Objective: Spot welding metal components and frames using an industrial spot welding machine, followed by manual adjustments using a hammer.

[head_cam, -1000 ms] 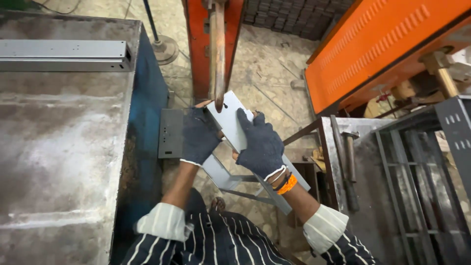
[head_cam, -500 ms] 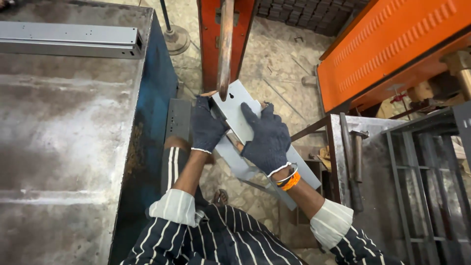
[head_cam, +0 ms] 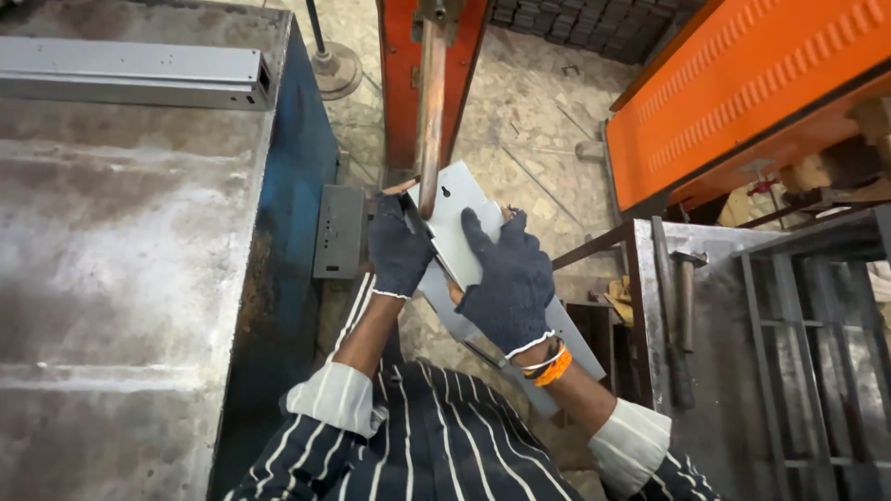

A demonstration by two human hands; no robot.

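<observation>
From the head camera, the thing in hand is a pale grey sheet-metal part (head_cam: 461,218), flat and bent along its length, with a small keyhole-shaped hole near its upper end and a long lower leg running down and to the right past the wrist. It is held tilted in the air over the stone floor, its upper edge right under the copper-coloured rod (head_cam: 431,102) that comes down from the orange machine column (head_cam: 401,74); whether the two touch cannot be told. The left hand (head_cam: 399,250), in a dark knitted glove, is closed around the part's left edge, knuckles towards the camera, forearm bare below a rolled-up striped sleeve. The right hand (head_cam: 509,278), gloved the same way, lies spread over the face of the sheet with fingers pointing up and left, gripping it from the right; an orange band sits at that wrist. The two hands are close together, both clamped on the same piece. A grey steel table (head_cam: 111,278) fills the left.
</observation>
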